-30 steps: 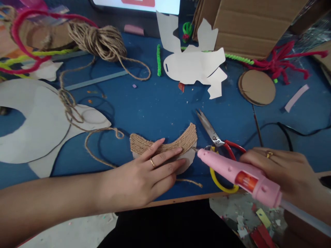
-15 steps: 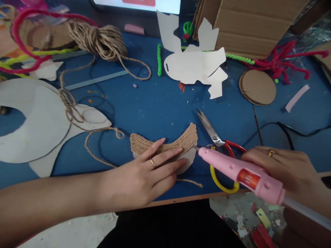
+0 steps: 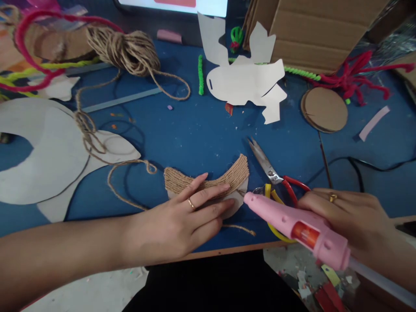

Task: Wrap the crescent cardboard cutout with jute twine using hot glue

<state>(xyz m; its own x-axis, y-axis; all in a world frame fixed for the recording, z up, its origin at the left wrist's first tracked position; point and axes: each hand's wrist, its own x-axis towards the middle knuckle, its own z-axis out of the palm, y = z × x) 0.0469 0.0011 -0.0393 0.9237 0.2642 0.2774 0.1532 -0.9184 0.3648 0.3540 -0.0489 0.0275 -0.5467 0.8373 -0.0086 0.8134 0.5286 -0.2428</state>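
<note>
A curved white card piece (image 3: 234,209) lies near the table's front edge, its upper part covered with rows of jute twine (image 3: 236,171). My left hand (image 3: 191,212) rests flat over it, fingers stretched out and pressing it to the table. In my right hand (image 3: 344,216) is a pink hot glue gun (image 3: 292,223), a clear glue stick (image 3: 383,279) sticking out of its back. Its nozzle tip meets the card's right part, just below the twine rows. Scissors (image 3: 269,169) with red and yellow handles lie beyond the gun, partly hidden by it.
A twine bundle (image 3: 125,50) lies at the back left, its loose strand trailing over white card shapes (image 3: 48,156). Behind the work are a white cut-out (image 3: 243,84), a green pipe cleaner (image 3: 200,76), cardboard discs (image 3: 325,109) and a cardboard box (image 3: 325,34). A black cable (image 3: 373,167) runs right.
The glue gun in my right hand has shifted left and slightly down, bringing its nozzle from the card's right edge onto the card below the twine. My left hand has stayed in place.
</note>
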